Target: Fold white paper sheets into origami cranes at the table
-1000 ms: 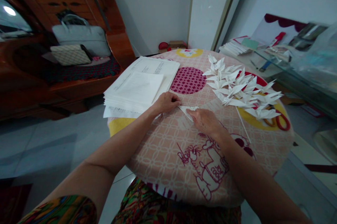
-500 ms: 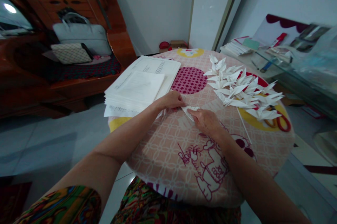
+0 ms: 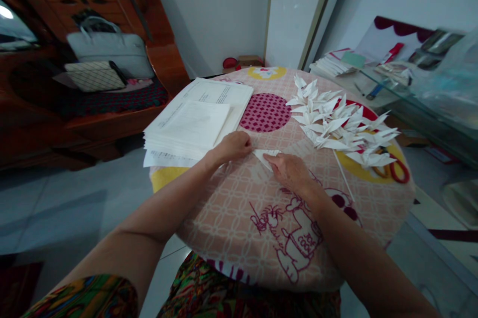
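Note:
A small folded piece of white paper (image 3: 266, 155) lies on the round table (image 3: 239, 218), which has a pink patterned cloth. My left hand (image 3: 232, 147) is curled with its fingertips pressing the paper's left corner. My right hand (image 3: 289, 171) rests on the paper's right part, fingers together and bent over it. A stack of white sheets (image 3: 194, 121) lies just left of my left hand. A heap of several folded white paper cranes (image 3: 338, 126) spreads to the right of my right hand.
Red-handled scissors (image 3: 392, 171) lie under the cranes' right edge, and a thin white stick (image 3: 343, 181) beside them. A dark wooden bench (image 3: 93, 108) with bags (image 3: 108, 54) stands at the left. A glass-topped table (image 3: 418, 103) with papers is at the right.
Both hands have stayed on the folded paper, with my left hand shifting slightly along its edge. The view has drifted a little.

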A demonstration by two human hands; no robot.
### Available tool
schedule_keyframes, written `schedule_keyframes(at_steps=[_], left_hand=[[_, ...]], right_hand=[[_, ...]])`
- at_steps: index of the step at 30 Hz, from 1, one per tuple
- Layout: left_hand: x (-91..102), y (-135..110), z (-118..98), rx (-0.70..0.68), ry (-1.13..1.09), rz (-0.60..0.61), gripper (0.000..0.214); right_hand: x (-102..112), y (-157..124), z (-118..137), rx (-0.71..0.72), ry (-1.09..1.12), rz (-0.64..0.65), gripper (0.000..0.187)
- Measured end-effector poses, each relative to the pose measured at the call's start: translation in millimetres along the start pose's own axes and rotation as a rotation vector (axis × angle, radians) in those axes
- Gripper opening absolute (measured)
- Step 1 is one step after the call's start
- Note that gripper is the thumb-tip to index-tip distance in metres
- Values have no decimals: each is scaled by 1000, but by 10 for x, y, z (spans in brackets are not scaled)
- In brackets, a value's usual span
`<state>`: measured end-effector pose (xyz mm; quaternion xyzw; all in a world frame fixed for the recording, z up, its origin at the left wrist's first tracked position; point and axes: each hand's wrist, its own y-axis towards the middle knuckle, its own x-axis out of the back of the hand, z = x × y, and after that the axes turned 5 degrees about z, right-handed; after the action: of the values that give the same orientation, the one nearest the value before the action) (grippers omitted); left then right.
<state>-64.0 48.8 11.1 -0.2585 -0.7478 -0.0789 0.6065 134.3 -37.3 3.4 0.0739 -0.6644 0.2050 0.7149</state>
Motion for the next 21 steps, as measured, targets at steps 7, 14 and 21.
schedule_keyframes(at_steps=[7, 14, 21], left_hand=[[-115, -39, -30, -175, -140, -334, 18], [-147, 33, 36, -408, -530, -92, 15], [-165, 99, 125, -387, -547, -49, 23]], right_hand=[[25, -2, 12, 11, -12, 0, 46], [36, 0, 17, 5, 1, -1, 46], [22, -7, 9, -5, 27, 0, 46]])
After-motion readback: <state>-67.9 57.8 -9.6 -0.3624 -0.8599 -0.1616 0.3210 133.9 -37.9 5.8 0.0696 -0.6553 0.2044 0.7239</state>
